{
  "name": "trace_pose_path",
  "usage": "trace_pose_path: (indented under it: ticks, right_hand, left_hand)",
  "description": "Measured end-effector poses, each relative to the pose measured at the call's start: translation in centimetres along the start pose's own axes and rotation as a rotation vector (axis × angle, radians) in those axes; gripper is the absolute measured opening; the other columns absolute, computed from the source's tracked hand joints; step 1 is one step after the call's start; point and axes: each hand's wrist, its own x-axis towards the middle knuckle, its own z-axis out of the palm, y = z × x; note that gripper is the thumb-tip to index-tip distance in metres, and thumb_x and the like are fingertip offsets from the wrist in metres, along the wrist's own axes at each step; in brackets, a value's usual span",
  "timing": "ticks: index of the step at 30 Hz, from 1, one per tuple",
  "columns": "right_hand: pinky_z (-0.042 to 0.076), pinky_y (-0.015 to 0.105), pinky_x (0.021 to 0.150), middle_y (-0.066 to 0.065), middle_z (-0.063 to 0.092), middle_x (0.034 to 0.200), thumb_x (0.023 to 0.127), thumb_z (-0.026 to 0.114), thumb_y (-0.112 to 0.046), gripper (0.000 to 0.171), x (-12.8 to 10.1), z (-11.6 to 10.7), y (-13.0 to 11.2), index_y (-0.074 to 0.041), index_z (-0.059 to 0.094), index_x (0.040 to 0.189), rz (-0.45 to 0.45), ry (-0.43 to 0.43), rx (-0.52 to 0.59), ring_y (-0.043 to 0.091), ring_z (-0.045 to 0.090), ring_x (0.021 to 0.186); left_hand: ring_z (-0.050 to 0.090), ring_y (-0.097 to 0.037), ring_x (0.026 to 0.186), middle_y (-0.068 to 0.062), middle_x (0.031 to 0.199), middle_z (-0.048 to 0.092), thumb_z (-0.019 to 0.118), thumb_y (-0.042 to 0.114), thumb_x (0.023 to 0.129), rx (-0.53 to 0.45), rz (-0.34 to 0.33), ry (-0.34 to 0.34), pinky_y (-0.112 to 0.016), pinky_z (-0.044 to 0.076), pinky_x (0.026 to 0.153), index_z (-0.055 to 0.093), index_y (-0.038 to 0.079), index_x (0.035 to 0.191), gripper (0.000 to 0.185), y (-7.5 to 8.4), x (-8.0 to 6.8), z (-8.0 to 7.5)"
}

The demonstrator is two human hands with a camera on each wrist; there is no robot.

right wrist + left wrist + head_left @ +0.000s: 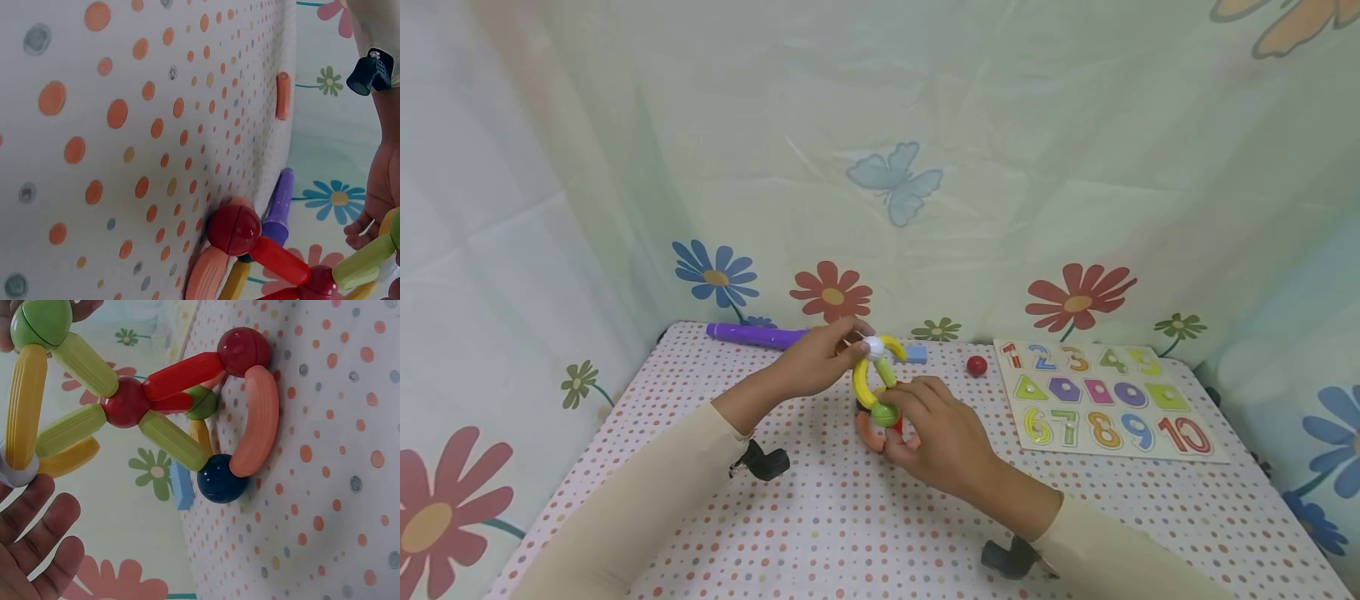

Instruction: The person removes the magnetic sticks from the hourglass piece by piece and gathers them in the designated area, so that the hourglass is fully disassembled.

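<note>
A structure of coloured rods and balls stands on the dotted cloth, built around a central red ball (125,402). Its base shows a blue ball (223,479), another red ball (244,351) and a curved salmon rod (257,422). At the top, my left hand (811,364) pinches a white ball (874,347) between thumb and fingers. My right hand (951,437) grips a green ball (884,414) on the near side. A curved yellow rod (862,383) joins these two balls. Light green rods (85,364) slope from them down to the central ball.
To the right lies a number and shape puzzle board (1011,408), with a loose red ball (977,366) beside it. Behind the structure are a light blue block (916,354) and a long purple tube (752,335). An orange stick (283,95) lies near the cloth's edge.
</note>
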Motion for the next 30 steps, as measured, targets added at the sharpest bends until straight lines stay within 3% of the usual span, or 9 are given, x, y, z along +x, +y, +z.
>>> trace_pose_path:
  ticks: [7, 17, 23, 30]
  right_hand:
    - [0.054, 0.024, 0.059, 0.000, 0.066, 0.116, 0.077, 0.075, -0.015, 0.044, -0.5, -1.2, 0.6, -0.012, 0.066, 0.120, 0.042, -0.034, -0.006, 0.020, 0.058, 0.109]
    - [0.053, 0.025, 0.057, 0.002, 0.064, 0.117, 0.079, 0.073, -0.015, 0.043, -1.0, -2.8, 1.6, -0.012, 0.065, 0.122, 0.162, -0.062, -0.039, 0.020, 0.057, 0.111]
    - [0.056, 0.029, 0.060, 0.006, 0.065, 0.119, 0.082, 0.073, -0.013, 0.042, -1.1, -3.2, 2.4, -0.009, 0.064, 0.122, 0.202, -0.046, -0.039, 0.024, 0.059, 0.113]
    - [0.049, 0.025, 0.053, 0.007, 0.066, 0.118, 0.083, 0.070, -0.008, 0.041, -1.0, -3.5, 3.0, -0.009, 0.064, 0.124, 0.237, -0.039, -0.053, 0.024, 0.059, 0.111]
  left_hand:
    - [0.067, -0.021, 0.095, -0.001, 0.117, 0.067, 0.059, 0.028, 0.106, -0.012, 0.012, 0.007, -0.033, 0.057, 0.080, 0.057, 0.015, 0.131, 0.028, -0.2, -0.6, 0.0]
    - [0.064, -0.013, 0.093, 0.001, 0.115, 0.068, 0.060, 0.030, 0.105, 0.031, -0.022, 0.049, -0.032, 0.057, 0.076, 0.058, 0.015, 0.134, 0.032, 0.1, -1.7, 0.3]
    - [0.064, -0.014, 0.092, 0.001, 0.112, 0.068, 0.060, 0.029, 0.106, 0.030, -0.015, 0.050, -0.032, 0.056, 0.076, 0.058, 0.013, 0.134, 0.033, 0.3, -2.2, 0.3]
    - [0.064, -0.013, 0.093, 0.002, 0.111, 0.068, 0.061, 0.028, 0.105, 0.045, -0.023, 0.055, -0.031, 0.056, 0.076, 0.059, 0.014, 0.133, 0.032, 0.3, -2.6, 0.5]
